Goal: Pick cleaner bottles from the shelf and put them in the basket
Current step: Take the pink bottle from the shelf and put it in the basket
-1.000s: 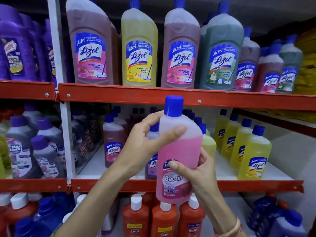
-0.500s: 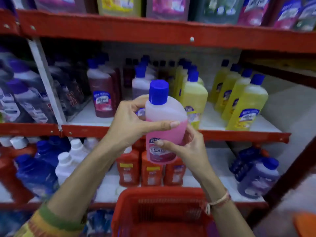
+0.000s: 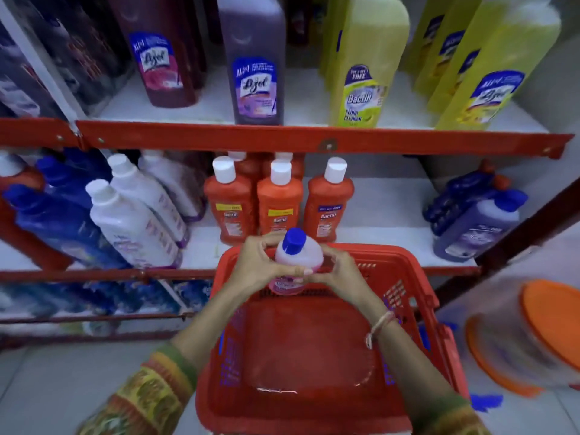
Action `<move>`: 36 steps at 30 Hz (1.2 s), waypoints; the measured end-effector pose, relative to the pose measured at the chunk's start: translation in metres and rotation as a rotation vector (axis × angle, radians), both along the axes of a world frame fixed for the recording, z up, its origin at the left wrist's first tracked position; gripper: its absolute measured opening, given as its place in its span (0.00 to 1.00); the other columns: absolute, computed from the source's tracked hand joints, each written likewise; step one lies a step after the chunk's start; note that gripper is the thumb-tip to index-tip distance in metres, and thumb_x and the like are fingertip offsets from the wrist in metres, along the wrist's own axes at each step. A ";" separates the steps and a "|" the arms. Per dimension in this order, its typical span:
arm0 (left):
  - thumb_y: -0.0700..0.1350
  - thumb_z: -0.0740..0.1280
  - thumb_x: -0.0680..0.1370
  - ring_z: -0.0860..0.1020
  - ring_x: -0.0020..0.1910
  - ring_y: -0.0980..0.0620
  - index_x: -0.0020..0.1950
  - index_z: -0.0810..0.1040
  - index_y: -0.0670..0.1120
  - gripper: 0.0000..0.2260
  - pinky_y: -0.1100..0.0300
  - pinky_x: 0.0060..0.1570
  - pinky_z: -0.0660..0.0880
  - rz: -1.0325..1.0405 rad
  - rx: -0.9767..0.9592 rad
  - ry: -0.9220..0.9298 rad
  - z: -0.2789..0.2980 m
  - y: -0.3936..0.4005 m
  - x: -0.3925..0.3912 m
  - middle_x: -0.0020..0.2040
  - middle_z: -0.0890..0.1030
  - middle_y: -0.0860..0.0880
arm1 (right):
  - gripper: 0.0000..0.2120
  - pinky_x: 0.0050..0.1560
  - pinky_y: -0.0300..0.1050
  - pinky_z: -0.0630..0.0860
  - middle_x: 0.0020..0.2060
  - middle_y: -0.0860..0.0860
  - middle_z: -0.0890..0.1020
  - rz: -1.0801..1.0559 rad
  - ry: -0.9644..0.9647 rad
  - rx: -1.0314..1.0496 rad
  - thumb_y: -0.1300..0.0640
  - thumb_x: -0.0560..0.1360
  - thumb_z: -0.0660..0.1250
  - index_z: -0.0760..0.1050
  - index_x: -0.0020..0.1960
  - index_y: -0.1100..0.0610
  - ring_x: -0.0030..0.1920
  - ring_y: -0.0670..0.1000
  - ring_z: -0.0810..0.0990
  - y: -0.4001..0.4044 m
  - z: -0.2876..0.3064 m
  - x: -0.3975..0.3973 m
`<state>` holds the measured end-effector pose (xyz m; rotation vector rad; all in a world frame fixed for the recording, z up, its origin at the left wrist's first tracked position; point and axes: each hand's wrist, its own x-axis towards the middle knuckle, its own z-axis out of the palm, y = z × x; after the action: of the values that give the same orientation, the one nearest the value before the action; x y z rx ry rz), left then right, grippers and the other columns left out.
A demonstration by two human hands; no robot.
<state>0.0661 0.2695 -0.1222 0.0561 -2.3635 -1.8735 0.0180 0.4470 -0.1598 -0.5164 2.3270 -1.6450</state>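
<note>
Dim, even light; edges smeared and bowed by blur.

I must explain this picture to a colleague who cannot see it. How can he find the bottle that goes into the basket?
Find the red basket below the shelves. Over its far end, both hands hold one small bottle upright. It alone has pink liquid and a blue cap; the orange bottles behind have white caps.

Pink cleaner bottle (image 3: 296, 265) with blue cap (image 3: 294, 239), red basket (image 3: 417, 296), three orange bottles (image 3: 279, 205) with white caps, yellow bottles (image 3: 364, 67) far right, red shelf edge (image 3: 219, 138), green-yellow patterned sleeves (image 3: 147, 400)
</note>
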 end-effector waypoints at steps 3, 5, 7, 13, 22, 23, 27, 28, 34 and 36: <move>0.36 0.83 0.55 0.80 0.42 0.57 0.47 0.84 0.45 0.22 0.54 0.50 0.80 0.033 0.046 -0.141 -0.045 0.002 0.009 0.46 0.86 0.45 | 0.28 0.52 0.44 0.75 0.50 0.52 0.85 0.014 -0.041 0.143 0.64 0.58 0.83 0.81 0.57 0.60 0.51 0.46 0.78 0.000 -0.034 0.005; 0.36 0.83 0.55 0.80 0.42 0.54 0.48 0.84 0.43 0.24 0.48 0.52 0.80 0.049 0.042 -0.215 -0.070 0.003 0.016 0.46 0.86 0.42 | 0.27 0.52 0.45 0.76 0.50 0.56 0.86 0.022 -0.053 0.222 0.64 0.59 0.82 0.81 0.56 0.61 0.50 0.46 0.78 0.000 -0.055 0.011; 0.38 0.83 0.52 0.80 0.43 0.52 0.49 0.84 0.42 0.26 0.46 0.52 0.79 0.075 0.042 -0.274 -0.092 0.005 0.024 0.46 0.86 0.40 | 0.25 0.54 0.49 0.77 0.50 0.59 0.86 0.023 -0.061 0.287 0.65 0.60 0.82 0.81 0.56 0.63 0.49 0.47 0.79 -0.002 -0.073 0.020; 0.34 0.83 0.54 0.79 0.43 0.52 0.50 0.83 0.41 0.26 0.53 0.47 0.79 0.092 0.010 -0.359 -0.135 0.009 0.040 0.46 0.85 0.42 | 0.27 0.57 0.50 0.77 0.55 0.59 0.85 0.007 -0.145 0.422 0.63 0.62 0.80 0.80 0.60 0.60 0.54 0.56 0.83 -0.009 -0.110 0.041; 0.28 0.81 0.54 0.78 0.43 0.52 0.48 0.82 0.41 0.25 0.66 0.44 0.78 0.096 0.018 -0.413 -0.155 0.008 0.052 0.44 0.84 0.44 | 0.27 0.55 0.46 0.76 0.56 0.58 0.85 0.021 -0.184 0.503 0.60 0.63 0.79 0.79 0.61 0.56 0.56 0.57 0.83 -0.015 -0.128 0.052; 0.29 0.81 0.55 0.78 0.43 0.52 0.48 0.82 0.42 0.25 0.64 0.45 0.78 0.100 0.014 -0.418 -0.155 0.009 0.053 0.44 0.84 0.44 | 0.27 0.56 0.46 0.76 0.56 0.57 0.85 0.024 -0.185 0.504 0.61 0.63 0.79 0.79 0.61 0.56 0.56 0.57 0.83 -0.015 -0.129 0.052; 0.29 0.81 0.55 0.78 0.44 0.51 0.49 0.82 0.43 0.25 0.55 0.49 0.78 0.117 -0.007 -0.440 -0.152 0.010 0.053 0.45 0.83 0.44 | 0.27 0.56 0.46 0.78 0.56 0.57 0.85 0.060 -0.172 0.523 0.59 0.63 0.79 0.79 0.62 0.56 0.56 0.57 0.83 -0.014 -0.127 0.050; 0.30 0.81 0.55 0.78 0.45 0.51 0.50 0.82 0.42 0.25 0.60 0.47 0.78 0.117 -0.025 -0.448 -0.151 0.009 0.053 0.45 0.83 0.45 | 0.28 0.56 0.47 0.78 0.56 0.57 0.85 0.073 -0.174 0.528 0.58 0.63 0.80 0.78 0.62 0.55 0.55 0.57 0.83 -0.014 -0.126 0.049; 0.38 0.82 0.57 0.79 0.46 0.53 0.54 0.81 0.44 0.27 0.72 0.44 0.73 0.107 -0.231 -0.480 -0.147 0.004 0.056 0.48 0.85 0.47 | 0.28 0.55 0.41 0.76 0.56 0.54 0.85 0.184 -0.143 0.556 0.56 0.64 0.80 0.78 0.62 0.55 0.54 0.53 0.83 -0.013 -0.115 0.043; 0.35 0.81 0.58 0.80 0.50 0.52 0.56 0.80 0.42 0.27 0.66 0.50 0.75 0.075 -0.280 -0.487 -0.142 0.003 0.055 0.52 0.84 0.44 | 0.26 0.58 0.47 0.78 0.55 0.54 0.86 0.231 -0.130 0.560 0.59 0.64 0.80 0.79 0.61 0.55 0.54 0.53 0.83 -0.012 -0.105 0.038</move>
<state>0.1213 0.2723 -0.2647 0.6304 -2.8618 -1.6167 0.0563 0.4347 -0.2649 -0.5075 2.3774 -0.8438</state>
